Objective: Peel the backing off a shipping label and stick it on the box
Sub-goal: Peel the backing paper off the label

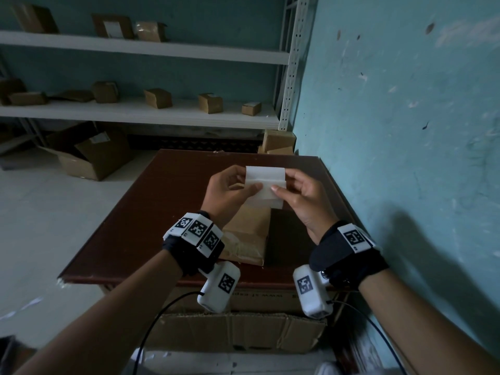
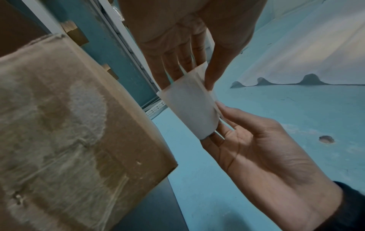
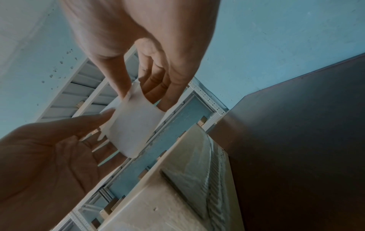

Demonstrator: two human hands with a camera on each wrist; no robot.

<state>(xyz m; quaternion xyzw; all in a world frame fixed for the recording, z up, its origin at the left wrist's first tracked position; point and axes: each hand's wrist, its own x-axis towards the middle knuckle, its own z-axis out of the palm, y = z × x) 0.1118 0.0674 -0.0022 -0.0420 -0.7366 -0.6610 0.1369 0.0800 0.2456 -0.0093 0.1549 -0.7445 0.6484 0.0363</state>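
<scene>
A white shipping label [image 1: 264, 185] is held up between both hands above the brown cardboard box [image 1: 250, 234], clear of it. My left hand [image 1: 251, 181] pinches the label's left edge with the thumb in front. On the label's right edge my right hand [image 1: 281, 182] pinches the same way. A line runs across the label's middle. In the left wrist view the label [image 2: 189, 109] curves between the left hand [image 2: 195, 79] and right hand [image 2: 215, 121], and a thin second layer shows at its right edge. The right wrist view shows the label [image 3: 134, 125], right hand [image 3: 142, 100], left hand [image 3: 107, 126] and box [image 3: 168, 195].
The box lies on a dark brown table [image 1: 162, 212] that stands against a blue wall [image 1: 405, 131] on the right. White shelves [image 1: 135, 112] behind carry several small cartons. An open carton [image 1: 89, 158] sits on the floor at left, and another carton [image 1: 238, 331] under the table's front.
</scene>
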